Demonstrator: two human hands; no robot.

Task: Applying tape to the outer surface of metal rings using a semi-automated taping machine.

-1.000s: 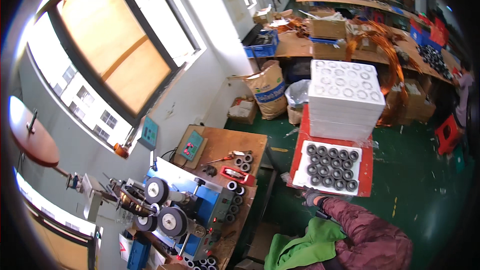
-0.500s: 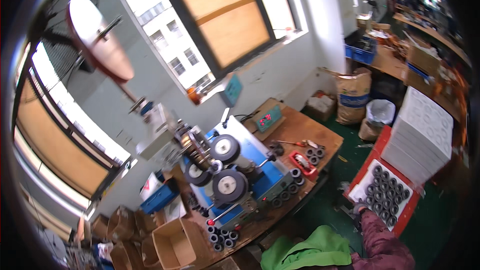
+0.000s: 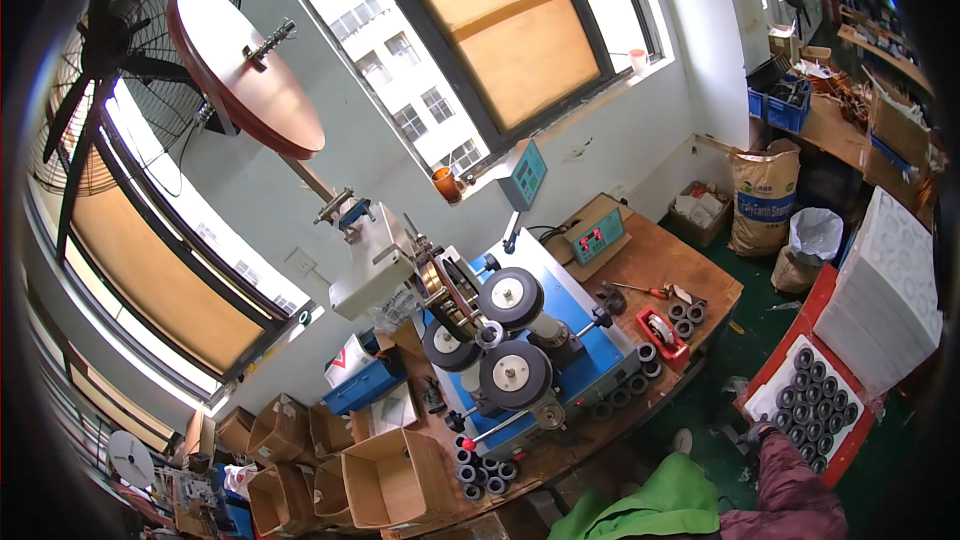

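My right hand (image 3: 763,431), in a dark grey glove with a maroon sleeve behind it, is low at the right, by the near left corner of a white foam tray (image 3: 765,400). Dark ring-shaped parts (image 3: 815,405) stand in rows on this tray, close to the hand. The fingers are small and partly hidden, so whether they hold anything does not show. My left hand is out of sight. Green cloth (image 3: 655,500) covers the lower middle of the view.
A blue machine (image 3: 575,340) with black rollers (image 3: 515,374) sits on a wooden bench (image 3: 690,285). Rings (image 3: 487,473) and an open cardboard box (image 3: 395,485) are at its near side. Stacked white foam trays (image 3: 885,285) stand on a red base (image 3: 825,285). A fan (image 3: 110,50) is upper left.
The view has swung left, so the bench and machine sit further right and more of the fan shows. My right hand stays beside the foam tray of rings.
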